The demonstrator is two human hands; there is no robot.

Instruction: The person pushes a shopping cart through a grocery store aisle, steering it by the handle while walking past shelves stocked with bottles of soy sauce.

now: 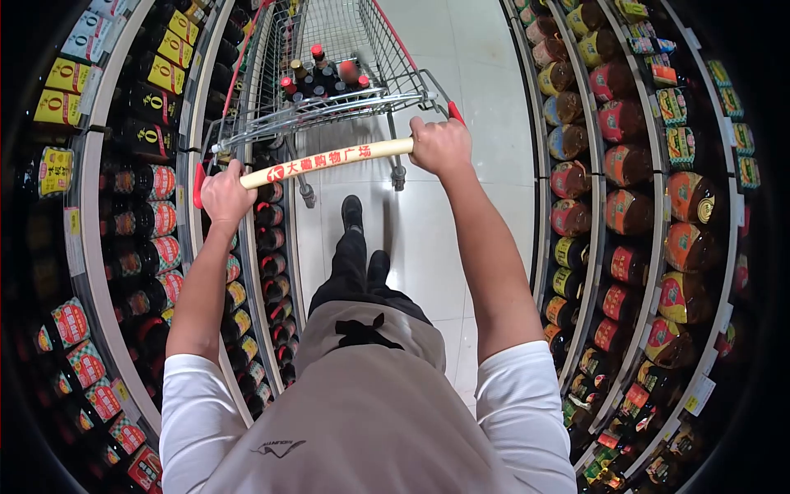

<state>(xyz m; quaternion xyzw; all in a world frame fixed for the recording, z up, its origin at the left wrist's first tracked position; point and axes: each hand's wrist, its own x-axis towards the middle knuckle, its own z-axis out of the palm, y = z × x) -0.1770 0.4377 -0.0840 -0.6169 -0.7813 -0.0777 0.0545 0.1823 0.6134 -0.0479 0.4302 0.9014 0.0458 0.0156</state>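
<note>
My left hand [228, 196] is wrapped round the left end of the shopping cart handle [337, 158], a cream bar with red lettering. Near the bar's right end, my right hand [442, 146] grips it with the fingers closed. Beyond the handle extends the wire shopping cart [395, 100], red along its upper edges. Several dark bottles [319, 81], most with red caps, stand grouped inside the basket at its near end. Their labels are too small to read.
Shelves of dark bottles [156, 214] line the left side, close to the cart. On the right, more shelves carry jars and bottles [629, 206] with colourful labels. Pale floor tiles [428, 239] run along the aisle between them, under my feet [352, 214].
</note>
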